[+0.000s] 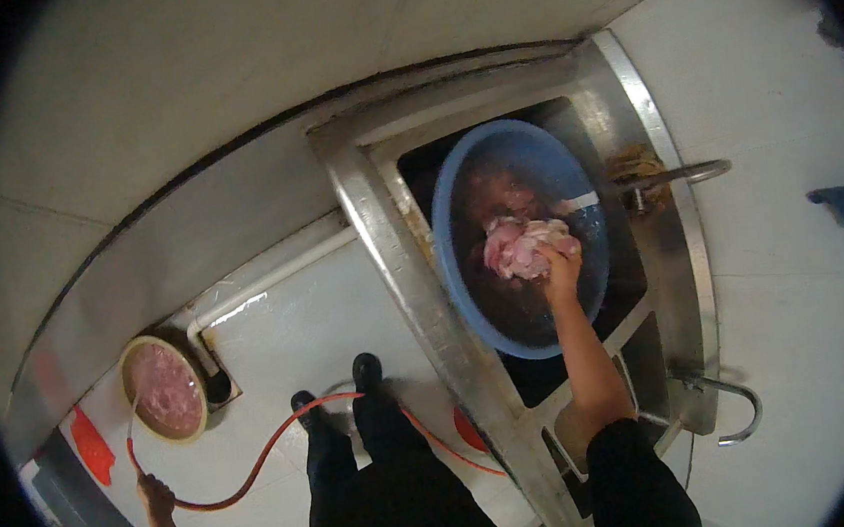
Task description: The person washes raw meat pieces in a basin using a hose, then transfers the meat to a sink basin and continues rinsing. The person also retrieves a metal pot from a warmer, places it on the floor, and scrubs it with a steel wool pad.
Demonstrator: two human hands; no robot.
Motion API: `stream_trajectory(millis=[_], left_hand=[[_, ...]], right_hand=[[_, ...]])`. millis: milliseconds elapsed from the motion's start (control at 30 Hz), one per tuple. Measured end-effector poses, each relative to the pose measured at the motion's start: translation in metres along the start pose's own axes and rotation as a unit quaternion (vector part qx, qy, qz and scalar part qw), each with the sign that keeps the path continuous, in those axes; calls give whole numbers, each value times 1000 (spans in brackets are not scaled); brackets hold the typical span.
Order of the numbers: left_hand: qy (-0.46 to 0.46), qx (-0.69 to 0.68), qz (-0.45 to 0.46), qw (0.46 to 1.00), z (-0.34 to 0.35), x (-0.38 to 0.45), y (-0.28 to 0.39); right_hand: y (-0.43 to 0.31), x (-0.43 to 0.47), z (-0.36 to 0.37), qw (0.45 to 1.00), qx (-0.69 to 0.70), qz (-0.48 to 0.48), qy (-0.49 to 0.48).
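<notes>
My left hand (158, 496) grips an orange-red hose (266, 461) close to its end. A thin stream of water runs from it into a cream-rimmed round tub (135, 422) on the floor, full of foamy pinkish liquid (168, 387). My right hand (563, 272) is closed around a clump of pale pink raw meat (522, 247) inside a large blue plastic basin (521, 345). Dark reddish water and more meat (502, 192) lie in the basin. The meat hides some of my right fingertips.
The basin stands in a stainless steel sink (401, 280) with one curved faucet (700, 173) beside it and another faucet (738, 394) nearer me. A white pipe (273, 280) leads to a floor drain (218, 387). A red object (468, 429) sits by the sink's base.
</notes>
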State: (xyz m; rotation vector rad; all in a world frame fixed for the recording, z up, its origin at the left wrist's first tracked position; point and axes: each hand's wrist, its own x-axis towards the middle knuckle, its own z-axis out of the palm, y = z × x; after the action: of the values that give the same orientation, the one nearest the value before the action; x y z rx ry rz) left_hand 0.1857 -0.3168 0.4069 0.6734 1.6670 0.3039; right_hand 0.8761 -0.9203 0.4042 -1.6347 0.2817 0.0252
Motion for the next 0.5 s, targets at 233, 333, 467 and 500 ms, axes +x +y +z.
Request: stream_trajectory(millis=[233,333,467,500], left_hand=[[35,2,-14,999,13,-17,3],[51,-14,-31,998,7,-6,-4],[79,-17,-51,995,6,-4,-2],[74,-31,-51,995,7,-4,-1]], right_hand=[[-3,-56,49,846,-420,-326,-44],[-27,-44,76,777,-532,-321,-105],[-46,-46,97,703,-631,-317,-85],[-42,-44,90,690,-645,-314,-93]])
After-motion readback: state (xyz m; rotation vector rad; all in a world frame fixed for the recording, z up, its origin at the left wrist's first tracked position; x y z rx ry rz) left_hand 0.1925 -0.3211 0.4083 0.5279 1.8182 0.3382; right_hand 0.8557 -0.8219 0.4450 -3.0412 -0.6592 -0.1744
